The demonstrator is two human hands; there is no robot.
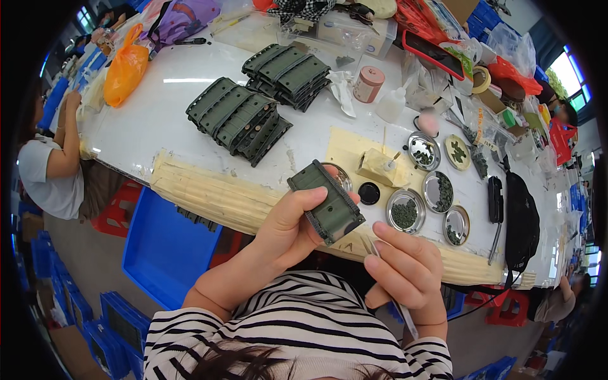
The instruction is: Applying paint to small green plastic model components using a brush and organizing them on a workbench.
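Note:
My left hand is closed round a dark green ridged model part, thumb on its face, held tilted above the table's front edge. Just to its right, my right hand grips a pair of metal tweezers, tips pointing up toward the part but apart from it. Beyond my hands, round metal tins hold tiny green pieces: one tin, another tin and a smaller tin. A black round lid lies beside a yellowish block with a thin stick in it.
Two stacks of similar green parts, a near stack and a far stack, stand farther back. Yellowish padding lines the table's front edge. A blue bin sits below at left. A pink-lidded jar and a black pouch lie rightward.

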